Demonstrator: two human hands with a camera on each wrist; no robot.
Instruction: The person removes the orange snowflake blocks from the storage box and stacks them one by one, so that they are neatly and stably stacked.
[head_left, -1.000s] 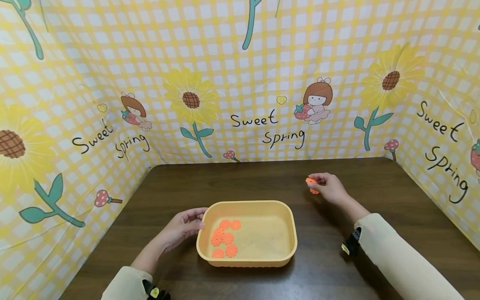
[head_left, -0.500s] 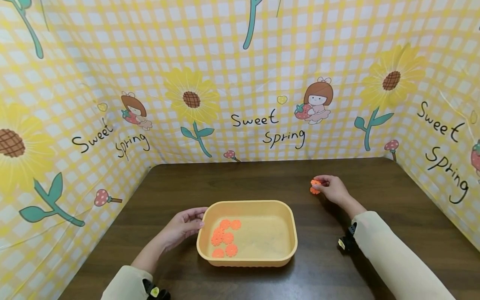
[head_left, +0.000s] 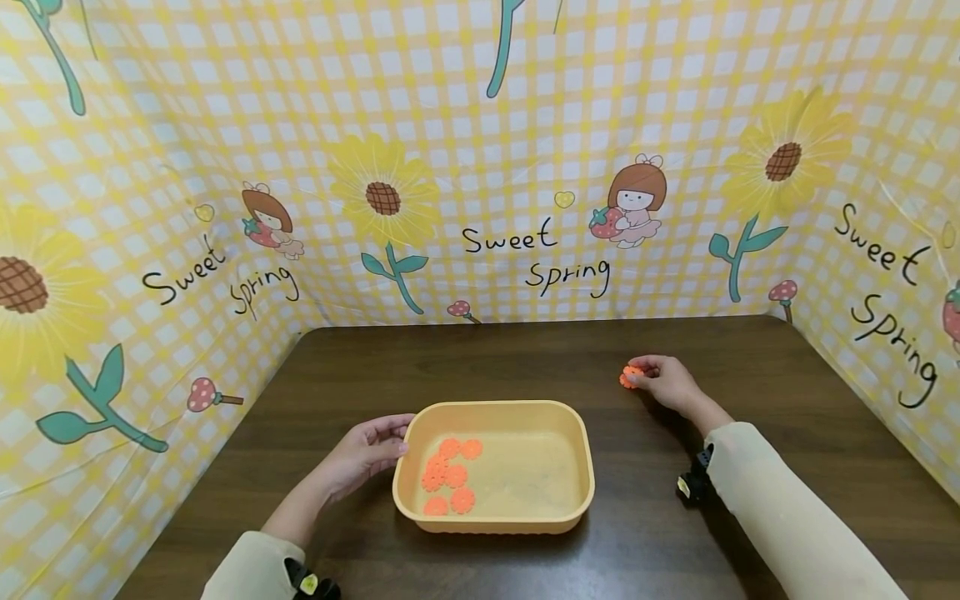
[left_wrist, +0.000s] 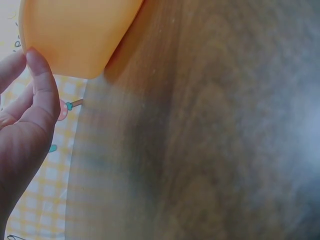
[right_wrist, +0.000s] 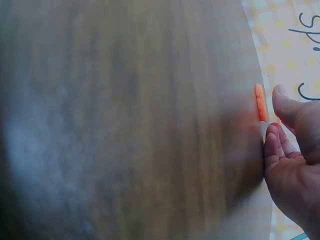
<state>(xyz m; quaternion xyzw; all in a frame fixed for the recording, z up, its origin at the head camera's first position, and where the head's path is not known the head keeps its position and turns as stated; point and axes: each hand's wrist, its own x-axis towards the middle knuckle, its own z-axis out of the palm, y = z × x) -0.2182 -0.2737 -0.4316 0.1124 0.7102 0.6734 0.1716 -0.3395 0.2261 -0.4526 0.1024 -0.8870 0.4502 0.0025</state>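
Observation:
A yellow rectangular container [head_left: 532,526] stands on the table, with several orange scalloped discs [head_left: 462,500] in its left part. At its left end my left hand [head_left: 360,458] holds the rim between thumb and fingers; the left wrist view also shows this hand [left_wrist: 32,120] at the container [left_wrist: 75,35]. To the right and farther back, my right hand [head_left: 670,383] pinches an orange disc [head_left: 630,377] close to the table. In the right wrist view an orange piece [right_wrist: 260,102] stands out beside the thumb of the hand [right_wrist: 295,150], and a sliver of orange shows between thumb and fingers.
The dark wooden table [head_left: 450,358] bears the container and is bounded at the back and sides by yellow checked cloth [head_left: 510,167] printed with flowers and words. Black wrist devices [head_left: 693,483] are strapped at both sleeves.
My right hand has shifted slightly right and lowered toward the table, and the orange discs at its fingertips now look closer together. My left hand and the container have stayed put.

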